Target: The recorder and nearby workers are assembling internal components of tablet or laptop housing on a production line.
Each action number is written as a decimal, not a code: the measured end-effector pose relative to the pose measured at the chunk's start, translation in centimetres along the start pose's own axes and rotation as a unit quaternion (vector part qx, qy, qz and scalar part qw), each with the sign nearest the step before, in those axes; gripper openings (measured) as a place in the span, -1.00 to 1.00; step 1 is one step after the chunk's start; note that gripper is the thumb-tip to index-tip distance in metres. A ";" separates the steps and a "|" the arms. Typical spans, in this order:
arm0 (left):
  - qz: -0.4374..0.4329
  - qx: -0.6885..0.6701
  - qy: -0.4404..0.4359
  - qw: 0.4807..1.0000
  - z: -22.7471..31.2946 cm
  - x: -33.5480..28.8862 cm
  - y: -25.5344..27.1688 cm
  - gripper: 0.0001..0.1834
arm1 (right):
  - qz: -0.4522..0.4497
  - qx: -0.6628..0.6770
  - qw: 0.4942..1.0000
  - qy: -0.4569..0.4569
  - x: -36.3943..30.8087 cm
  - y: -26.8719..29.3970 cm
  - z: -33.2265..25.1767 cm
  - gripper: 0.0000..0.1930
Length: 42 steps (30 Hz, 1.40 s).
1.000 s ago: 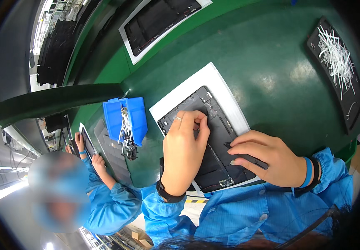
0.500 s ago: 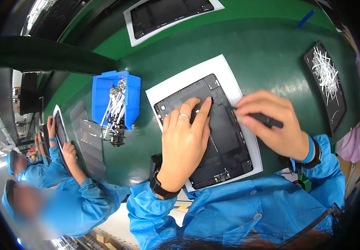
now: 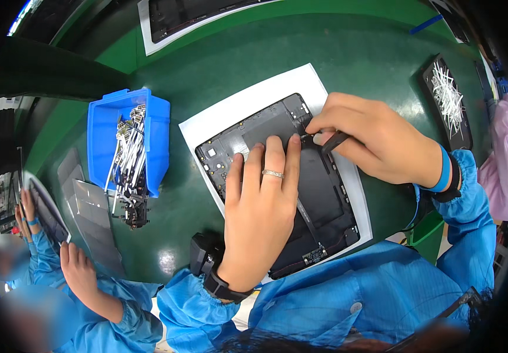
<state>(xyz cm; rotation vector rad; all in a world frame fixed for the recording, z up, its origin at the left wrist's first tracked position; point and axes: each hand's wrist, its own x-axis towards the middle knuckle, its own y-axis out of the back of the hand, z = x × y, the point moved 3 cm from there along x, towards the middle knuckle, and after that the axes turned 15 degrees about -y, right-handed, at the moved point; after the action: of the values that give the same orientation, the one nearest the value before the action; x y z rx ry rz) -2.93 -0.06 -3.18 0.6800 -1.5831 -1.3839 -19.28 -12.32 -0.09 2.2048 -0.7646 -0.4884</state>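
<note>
Resting open and flat, the left hand (image 3: 260, 203) hides part of a black panel (image 3: 324, 185) lying on white paper (image 3: 254, 103) on the green counter (image 3: 218, 65), while the right hand (image 3: 377, 141) grips a dark tool (image 3: 334, 142) at its upper right edge, fingers covering the tip. Leftward, a blue bin (image 3: 158, 132) overflows with cables (image 3: 130, 144); far right, a black tray (image 3: 461, 139) holds white strips (image 3: 447, 97). Any print on the panel is too small to read.
</note>
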 end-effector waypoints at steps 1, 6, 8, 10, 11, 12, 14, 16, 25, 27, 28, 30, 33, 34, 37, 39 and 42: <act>-0.004 -0.008 0.010 1.000 0.1 0.0 0.0 -0.40 | 0.012 0.031 0.999 0.007 0.1 0.2 0.1 -0.77; -0.027 -0.038 0.013 0.999 0.1 0.0 0.3 -0.32 | 0.026 0.079 0.996 -0.024 -0.3 0.8 -0.6 -0.83; -0.047 -0.016 0.009 0.999 0.3 0.0 0.3 -0.34 | 0.068 0.100 0.993 0.005 -0.7 1.2 -0.9 -0.86; -0.069 -0.002 0.006 0.998 0.5 0.0 0.7 -0.34 | 0.076 0.122 0.990 0.003 -1.4 1.2 -0.5 -0.86; -0.092 0.011 0.002 0.996 0.7 0.1 0.8 -0.34 | 0.085 0.144 0.986 -0.001 -1.8 1.3 -0.2 -0.85; -0.092 0.013 0.003 0.996 0.7 0.1 0.9 -0.34 | 0.085 0.144 0.986 0.001 -2.0 1.2 0.1 -0.85; -0.114 0.048 -0.008 0.992 1.0 0.3 1.0 -0.32 | 0.091 0.185 0.978 -0.010 -2.6 0.7 0.7 -0.75; -0.130 0.069 -0.020 0.989 1.1 0.3 1.2 -0.31 | 0.108 0.259 0.959 -0.027 -2.9 -0.4 0.9 -0.68; -0.245 0.236 -0.144 0.929 1.4 1.0 2.9 -0.48 | 0.082 0.430 0.896 -0.076 -2.6 -2.1 2.5 -0.51; -0.201 0.193 -0.169 0.945 1.2 0.6 2.3 -0.48 | 0.086 0.433 0.894 -0.071 -2.7 -2.3 2.9 -0.51; -0.183 0.172 -0.168 0.953 1.0 0.6 1.9 -0.48 | 0.086 0.416 0.902 -0.080 -2.8 -2.6 3.2 -0.52; -0.148 0.106 -0.162 0.970 0.5 0.4 1.3 -0.47 | 0.083 0.406 0.906 -0.086 -3.2 -3.1 3.6 -0.54; -0.090 0.050 -0.127 0.987 1.4 -1.6 3.9 -0.46 | 0.093 0.419 0.901 -0.068 -3.3 -2.6 2.8 -0.58; -0.033 -0.015 0.031 0.999 1.9 -3.3 4.8 -0.53 | 0.091 0.401 0.907 -0.089 -3.7 -2.3 3.1 -0.59; -0.022 -0.109 0.376 0.920 4.1 -9.8 6.1 -0.77 | 0.095 0.372 0.913 -0.135 -4.2 -1.6 3.8 -0.60; -0.120 -0.168 0.489 0.848 6.2 -13.0 7.6 -0.72 | 0.052 0.410 0.895 -0.168 -4.0 -1.1 3.2 -0.60; -0.164 -0.281 0.539 0.777 8.9 -16.4 5.4 -0.57 | 0.019 0.428 0.875 -0.224 -4.5 -1.1 3.2 -0.62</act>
<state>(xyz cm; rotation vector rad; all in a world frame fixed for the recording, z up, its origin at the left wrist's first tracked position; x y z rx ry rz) -2.63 19.29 -2.06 1.1101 -0.1188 -1.2119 -24.05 -10.45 -2.50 2.9108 -1.4908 -0.7593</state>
